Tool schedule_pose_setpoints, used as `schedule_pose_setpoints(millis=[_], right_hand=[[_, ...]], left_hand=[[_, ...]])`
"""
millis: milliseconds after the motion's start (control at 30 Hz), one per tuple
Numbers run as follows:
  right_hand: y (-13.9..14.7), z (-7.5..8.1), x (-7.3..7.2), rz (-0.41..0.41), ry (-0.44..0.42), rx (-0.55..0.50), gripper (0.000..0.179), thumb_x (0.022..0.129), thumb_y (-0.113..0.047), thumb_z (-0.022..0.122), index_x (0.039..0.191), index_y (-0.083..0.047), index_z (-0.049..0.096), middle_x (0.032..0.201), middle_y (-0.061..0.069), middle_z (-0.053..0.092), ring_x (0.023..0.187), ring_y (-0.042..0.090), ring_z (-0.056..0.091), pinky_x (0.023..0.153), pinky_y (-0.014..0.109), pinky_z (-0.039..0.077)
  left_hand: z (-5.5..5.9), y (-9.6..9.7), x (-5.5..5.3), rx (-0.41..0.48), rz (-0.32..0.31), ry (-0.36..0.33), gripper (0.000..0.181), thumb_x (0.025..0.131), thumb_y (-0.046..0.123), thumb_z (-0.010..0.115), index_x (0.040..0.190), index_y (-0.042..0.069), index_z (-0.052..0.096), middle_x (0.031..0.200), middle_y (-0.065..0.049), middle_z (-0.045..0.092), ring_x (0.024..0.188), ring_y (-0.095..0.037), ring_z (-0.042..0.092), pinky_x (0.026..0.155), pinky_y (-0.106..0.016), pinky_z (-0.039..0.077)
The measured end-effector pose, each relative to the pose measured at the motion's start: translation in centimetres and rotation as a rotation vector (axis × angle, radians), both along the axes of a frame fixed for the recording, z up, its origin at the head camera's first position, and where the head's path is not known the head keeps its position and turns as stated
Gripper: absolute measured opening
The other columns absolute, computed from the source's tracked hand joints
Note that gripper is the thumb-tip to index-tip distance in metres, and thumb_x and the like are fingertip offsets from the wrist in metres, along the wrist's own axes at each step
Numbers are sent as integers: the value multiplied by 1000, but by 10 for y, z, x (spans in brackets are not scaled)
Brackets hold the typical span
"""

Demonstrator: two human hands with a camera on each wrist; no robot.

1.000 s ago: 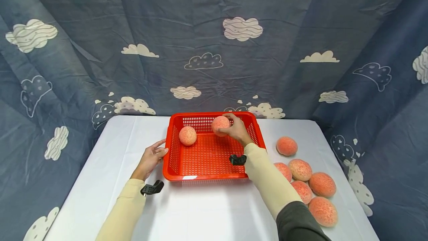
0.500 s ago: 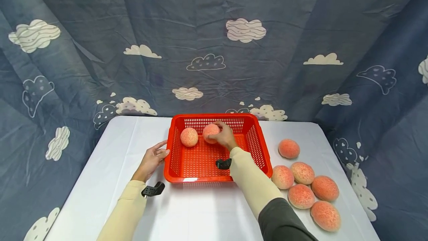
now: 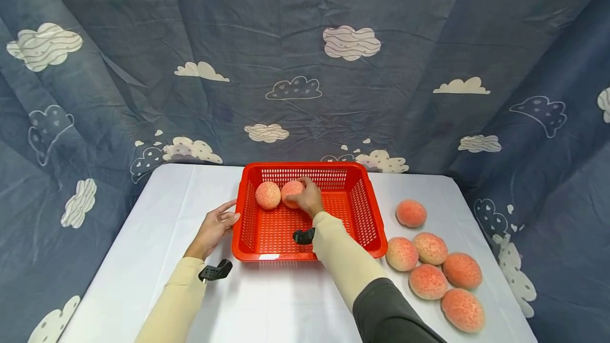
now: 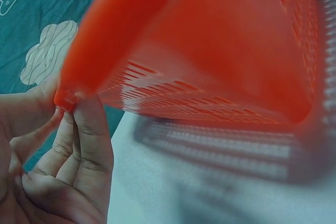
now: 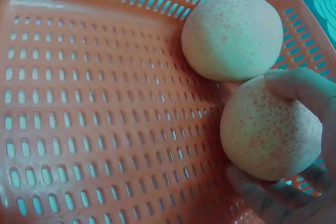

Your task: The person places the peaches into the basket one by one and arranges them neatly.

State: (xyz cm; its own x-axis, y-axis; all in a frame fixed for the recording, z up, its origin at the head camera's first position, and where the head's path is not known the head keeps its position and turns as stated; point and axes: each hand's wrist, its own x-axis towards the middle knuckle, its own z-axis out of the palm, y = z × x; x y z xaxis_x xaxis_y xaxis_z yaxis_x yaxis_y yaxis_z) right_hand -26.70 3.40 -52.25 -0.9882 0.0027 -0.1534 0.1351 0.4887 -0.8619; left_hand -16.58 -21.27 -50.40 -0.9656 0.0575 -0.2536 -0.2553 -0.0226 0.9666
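Observation:
A red plastic basket (image 3: 276, 234) with slotted walls stands on the white table. My left hand (image 3: 212, 231) pinches its left rim (image 4: 100, 40) between thumb and fingers, as the left wrist view shows. Inside the basket, towards the back, my right hand (image 3: 308, 199) grips a round pink-orange peach (image 5: 270, 129), thumb on one side and fingers on the other. That peach touches a second peach (image 5: 231, 35), which lies to its left in the head view, near the back left corner. The right hand's fingers are partly hidden in the head view.
Several more peaches (image 3: 429, 281) lie loosely grouped on the table (image 3: 286, 300) to the basket's right. One peach (image 3: 411, 213) sits apart, farther back. A dark cloud-patterned curtain (image 3: 295, 110) hangs behind the table and along its sides.
My right hand has carried its peach leftward and down inside the basket, up against the other peach. My left hand stays on the rim.

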Motion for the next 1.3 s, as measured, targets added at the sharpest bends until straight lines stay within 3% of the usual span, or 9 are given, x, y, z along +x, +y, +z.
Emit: schedule_pose_setpoints(millis=[300,667,933,1300], right_hand=[[2,5,1,53,3,41,75,72,-15,83,137,-6,47,132,20,51,120,36,50,96,48,44],[33,46,11,123,-10,86,84,71,-13,85,142,-5,39,143,23,38,130,38,39,104,50,36],[75,63,14,180,47,-77,66,77,-7,80,135,-7,48,134,21,48,108,40,53,86,45,49],[132,78,24,238,79,-144,60,82,-7,76,135,-4,48,135,19,47,121,43,49,92,50,48]], left_hand=[[0,-1,1,-5,-5,8,55,96,2,55,146,-3,33,85,2,63,71,-4,60,66,-22,51],[5,2,2,-21,4,5,55,96,2,55,147,-2,34,82,5,62,69,-3,57,63,-19,48],[7,3,3,-32,-5,-11,56,97,4,55,148,-1,31,88,2,63,76,-4,60,69,-21,52],[6,4,4,-49,-12,-21,55,98,4,53,148,0,32,92,2,64,79,-5,61,71,-22,52]])
